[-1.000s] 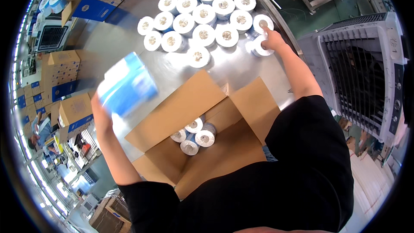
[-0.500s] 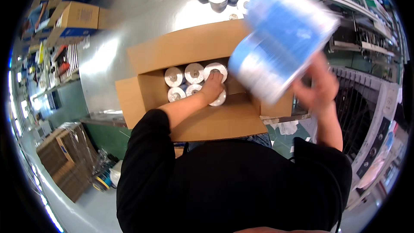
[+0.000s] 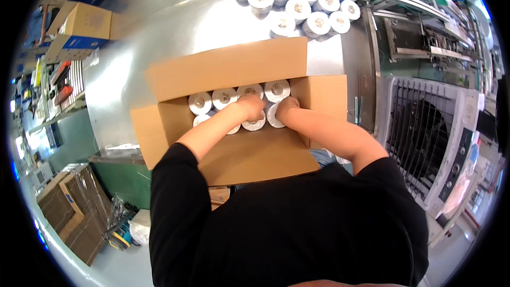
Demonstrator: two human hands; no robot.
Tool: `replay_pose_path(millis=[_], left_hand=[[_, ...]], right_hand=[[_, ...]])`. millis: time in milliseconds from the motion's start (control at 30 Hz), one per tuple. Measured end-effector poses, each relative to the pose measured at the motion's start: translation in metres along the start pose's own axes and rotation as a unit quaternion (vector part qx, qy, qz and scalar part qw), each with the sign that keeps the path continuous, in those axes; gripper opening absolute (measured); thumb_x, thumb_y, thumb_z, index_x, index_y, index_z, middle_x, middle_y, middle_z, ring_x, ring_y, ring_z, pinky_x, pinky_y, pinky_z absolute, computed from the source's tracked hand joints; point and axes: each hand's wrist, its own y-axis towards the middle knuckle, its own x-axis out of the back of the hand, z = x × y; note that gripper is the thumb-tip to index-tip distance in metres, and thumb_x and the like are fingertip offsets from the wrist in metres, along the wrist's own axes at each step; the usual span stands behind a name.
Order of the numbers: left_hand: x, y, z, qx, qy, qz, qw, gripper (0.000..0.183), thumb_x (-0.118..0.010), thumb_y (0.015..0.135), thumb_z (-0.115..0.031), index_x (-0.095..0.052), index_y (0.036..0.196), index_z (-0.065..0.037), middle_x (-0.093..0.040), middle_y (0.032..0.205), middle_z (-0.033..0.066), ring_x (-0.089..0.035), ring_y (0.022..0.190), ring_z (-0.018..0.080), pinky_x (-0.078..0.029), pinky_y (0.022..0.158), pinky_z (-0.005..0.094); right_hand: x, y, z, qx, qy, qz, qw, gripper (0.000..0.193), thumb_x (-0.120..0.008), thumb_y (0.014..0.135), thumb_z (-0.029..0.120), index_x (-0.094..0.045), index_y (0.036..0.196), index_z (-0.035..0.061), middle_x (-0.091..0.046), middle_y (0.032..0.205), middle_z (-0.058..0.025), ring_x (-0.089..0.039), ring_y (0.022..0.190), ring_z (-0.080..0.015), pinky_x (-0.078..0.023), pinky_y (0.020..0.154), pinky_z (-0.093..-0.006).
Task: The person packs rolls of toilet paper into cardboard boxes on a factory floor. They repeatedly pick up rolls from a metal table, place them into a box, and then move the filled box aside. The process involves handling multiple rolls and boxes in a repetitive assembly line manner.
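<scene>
An open cardboard box (image 3: 255, 157) on the metal table holds two rows of upright, plastic-wrapped rolls (image 3: 200, 103) with white ends and round cores. My left hand (image 3: 253, 107) is down among the middle rolls, fingers curled in; what they grip is hidden. At the right end of the box my right hand (image 3: 287, 108) is closed against the side of the front roll (image 3: 274, 117), its fingertips out of sight. Just behind that roll stands another one (image 3: 277, 90) in the back row. The box flaps are folded outward.
Many more wrapped rolls (image 3: 298, 8) with blue sides stand on the metal table (image 3: 122, 69) beyond the box. A large grey grilled machine (image 3: 419, 133) is to the right, below a metal conveyor frame (image 3: 425, 48). Cartons (image 3: 87, 24) sit far left; flattened cardboard (image 3: 79, 212) leans at lower left.
My right hand has brought a pair of blue-and-white wrapped rolls down from the upper right into the box's right end. My left hand stays among the rolls, its fingers now more curled.
</scene>
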Motion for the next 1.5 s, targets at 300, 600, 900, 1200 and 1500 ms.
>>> replay_pose_path(millis=[300, 600, 900, 1200, 1500], left_hand=[[0.206, 0.044, 0.025, -0.094, -0.002, -0.44, 0.893, 0.027, -0.059, 0.083, -0.008, -0.064, 0.109, -0.013, -0.059, 0.111, 0.0075, -0.056, 0.108, 0.0246, -0.047, 0.09, 0.0387], [0.178, 0.244, 0.072, -0.113, 0.355, -0.262, 0.891, 0.038, -0.055, 0.087, -0.013, -0.064, 0.117, -0.034, -0.036, 0.147, 0.008, -0.031, 0.138, 0.0254, -0.035, 0.106, 0.0436], [0.201, 0.253, 0.076, -0.128, 0.327, -0.209, 0.913, 0.039, -0.076, 0.062, -0.021, -0.074, 0.101, -0.025, -0.052, 0.113, 0.0099, -0.047, 0.112, 0.0281, -0.045, 0.088, 0.0382], [0.276, 0.008, 0.032, -0.056, -0.065, -0.441, 0.894, 0.034, -0.072, 0.075, -0.02, -0.07, 0.108, -0.011, -0.058, 0.109, 0.0113, -0.056, 0.103, 0.0268, -0.045, 0.089, 0.0342], [0.092, -0.224, -0.005, 0.042, -0.497, -0.251, 0.83, 0.029, -0.068, 0.082, -0.015, -0.068, 0.109, -0.004, -0.061, 0.108, 0.009, -0.061, 0.097, 0.0172, -0.05, 0.081, 0.031]], right_hand=[[0.044, -0.138, -0.105, 0.178, 0.557, -0.466, 0.664, 0.024, -0.06, 0.088, 0.026, -0.066, 0.086, 0.0027, -0.063, 0.065, -0.0147, -0.065, 0.065, -0.0242, -0.05, 0.063, -0.0373], [0.029, -0.005, -0.3, -0.265, 0.701, -0.261, 0.608, 0.097, -0.06, 0.086, 0.035, 0.002, 0.14, -0.0157, -0.069, 0.081, -0.0187, -0.068, 0.061, -0.0293, -0.056, 0.047, -0.0392], [0.008, 0.098, -0.295, -0.339, 0.674, -0.453, 0.476, 0.095, -0.075, 0.073, 0.034, -0.023, 0.131, -0.0187, -0.062, 0.101, -0.0313, -0.062, 0.099, -0.0395, -0.048, 0.09, -0.0403], [-0.04, -0.093, -0.309, -0.153, 0.656, -0.503, 0.541, 0.067, -0.074, 0.076, 0.017, -0.046, 0.132, -0.0045, -0.071, 0.082, -0.0107, -0.063, 0.069, -0.0097, -0.05, 0.064, -0.0252], [0.009, -0.292, -0.167, 0.082, 0.205, -0.638, 0.738, 0.071, -0.076, 0.072, 0.009, -0.04, 0.132, -0.0002, -0.066, 0.089, -0.0136, -0.067, 0.078, -0.0259, -0.054, 0.07, -0.0363]])
